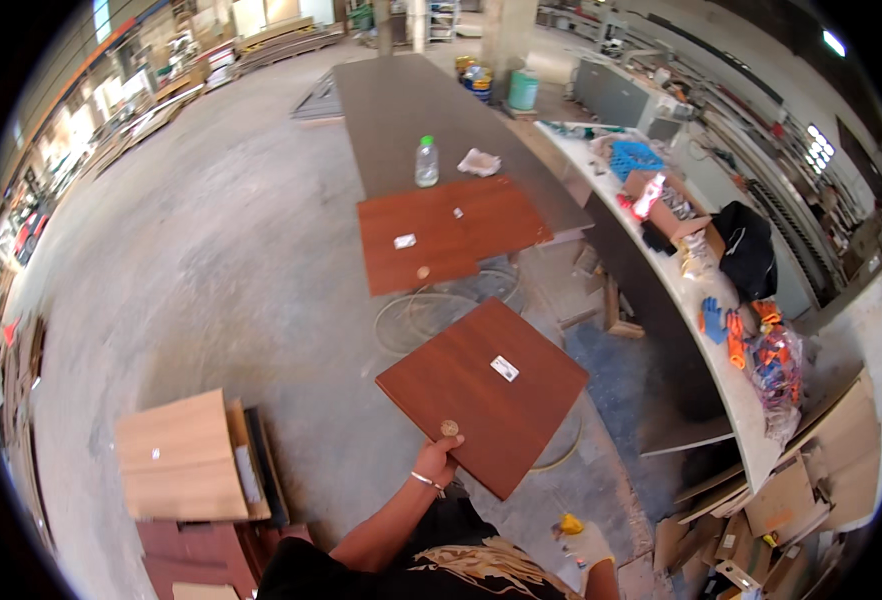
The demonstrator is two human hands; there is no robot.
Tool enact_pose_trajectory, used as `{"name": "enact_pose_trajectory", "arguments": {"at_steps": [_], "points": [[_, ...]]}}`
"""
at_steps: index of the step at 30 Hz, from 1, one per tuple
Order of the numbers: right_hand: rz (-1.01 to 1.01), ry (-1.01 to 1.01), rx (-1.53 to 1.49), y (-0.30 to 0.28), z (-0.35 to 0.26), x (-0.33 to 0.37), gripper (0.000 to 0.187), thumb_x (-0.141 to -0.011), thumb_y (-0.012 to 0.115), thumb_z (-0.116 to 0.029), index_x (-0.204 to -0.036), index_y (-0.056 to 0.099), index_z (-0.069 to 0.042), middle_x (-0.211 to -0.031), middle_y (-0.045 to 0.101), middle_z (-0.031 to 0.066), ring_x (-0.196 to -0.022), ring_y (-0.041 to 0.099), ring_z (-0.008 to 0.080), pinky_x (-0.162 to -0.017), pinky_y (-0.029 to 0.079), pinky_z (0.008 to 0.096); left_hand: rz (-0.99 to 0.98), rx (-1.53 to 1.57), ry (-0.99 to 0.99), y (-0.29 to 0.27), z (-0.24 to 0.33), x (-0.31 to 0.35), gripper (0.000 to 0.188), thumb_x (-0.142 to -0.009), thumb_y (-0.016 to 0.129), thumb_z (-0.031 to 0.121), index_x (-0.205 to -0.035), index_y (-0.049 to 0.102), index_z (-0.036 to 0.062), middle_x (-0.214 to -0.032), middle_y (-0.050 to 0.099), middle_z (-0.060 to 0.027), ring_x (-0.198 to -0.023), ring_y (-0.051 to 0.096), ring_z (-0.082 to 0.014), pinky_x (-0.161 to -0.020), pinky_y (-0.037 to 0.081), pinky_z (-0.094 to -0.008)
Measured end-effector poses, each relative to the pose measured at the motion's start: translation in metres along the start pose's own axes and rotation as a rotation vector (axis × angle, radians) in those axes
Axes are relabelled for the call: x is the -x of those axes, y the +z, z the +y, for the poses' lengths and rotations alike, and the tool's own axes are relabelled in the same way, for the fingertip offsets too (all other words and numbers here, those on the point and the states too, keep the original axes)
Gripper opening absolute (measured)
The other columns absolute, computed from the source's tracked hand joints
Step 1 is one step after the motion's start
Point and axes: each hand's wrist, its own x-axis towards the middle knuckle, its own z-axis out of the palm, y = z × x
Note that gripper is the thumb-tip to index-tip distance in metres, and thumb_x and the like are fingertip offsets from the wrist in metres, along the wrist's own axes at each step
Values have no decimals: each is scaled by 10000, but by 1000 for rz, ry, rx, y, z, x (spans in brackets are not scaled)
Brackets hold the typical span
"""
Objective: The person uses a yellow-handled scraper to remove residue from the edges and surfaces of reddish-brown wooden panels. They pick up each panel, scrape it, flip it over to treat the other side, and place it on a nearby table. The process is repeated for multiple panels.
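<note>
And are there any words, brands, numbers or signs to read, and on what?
None can be read.
White label, brown panel in the left hand: too small.
Two white labels, reddish wood on the table: too small.
White tag, pale panel: too small.
Far drums: any print too blurred.

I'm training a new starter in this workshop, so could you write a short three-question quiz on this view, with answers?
1. Which hand holds a reddish-brown panel?
2. True or false: the clear bottle has a green cap.
3. Choose one. The open plastic basket on the pale-topped bench is: A) black; B) blue; C) white.

Key:
1. The left hand.
2. True.
3. B.
</note>
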Motion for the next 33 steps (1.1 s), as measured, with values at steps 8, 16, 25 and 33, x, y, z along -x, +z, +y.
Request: {"name": "enact_pose_trajectory", "arguments": {"at_steps": [8, 16, 25, 33], "points": [[90, 37, 373, 40, -116, -46, 265, -851, 707, -267, -1082, 750, -144, -795, 725, 46, -680, 681, 148, -635, 529, 312, -87, 304, -24, 138, 3, -289, 494, -849, 610, -110, -1282, 533, 115, -1210, 640, -62, -1145, 626, -267, -987, 522, -463], [213, 46, 127, 69, -98, -55, 331, -858, 730, -435, -1025, 727, -149, -750, 683, 58, -628, 594, 191, -589, 483, 382, 6, 533, 103, 185, -16, -513, 446, -893, 601, -83, -1286, 540, 120, -1228, 643, -69, -1141, 627, -268, -1008, 527, -481], [304, 58, 26, 69, -150, -31, 250, -852, 749, -313, -926, 715, -76, -785, 689, 150, -669, 587, 202, -659, 504, 386, 129, 613, 223, 247, -15, -619, 385, -996, 613, 186, -1347, 508, 67, -1329, 595, -115, -1258, 547, -280, -1084, 454, -503], [301, 106, 36, 77, -130, -48, 209, -855, 745, -283, -940, 724, -93, -769, 688, 129, -665, 594, 193, -648, 503, 368, -270, -834, -11, 174, 2, -644, 582, -936, 653, 332, -1431, 457, 96, -1412, 539, -153, -1325, 485, -361, -1103, 384, -551]]}}
